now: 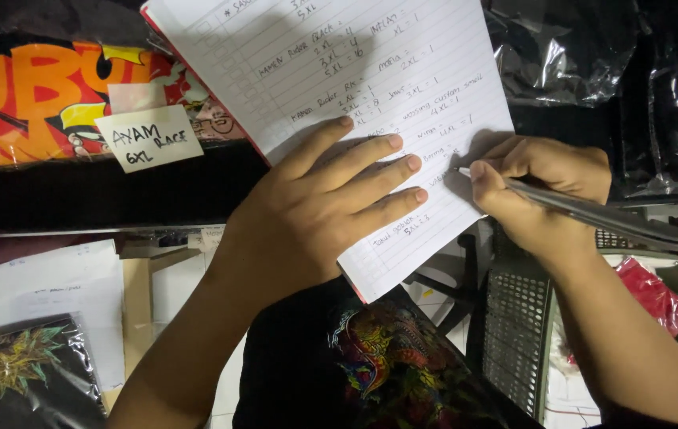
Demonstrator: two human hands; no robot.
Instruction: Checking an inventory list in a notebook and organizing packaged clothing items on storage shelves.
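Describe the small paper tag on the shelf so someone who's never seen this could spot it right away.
Start at the lined notebook under the left hand. Left of it lies an orange and red printed package. The tag is the small cream slip on that package's right end, handwritten in black marker, the only loose label there.

I see my left hand (319, 210) flat on the notebook (331, 87), fingers across the page's lower half. My right hand (541, 187) is just right of it at the page's right edge, holding a pen (593, 213) with its tip on the paper. A paper label (148, 137) lies left of the notebook. A mesh basket (514, 334) sits below the right hand, a bagged shirt (21, 373) at lower left.
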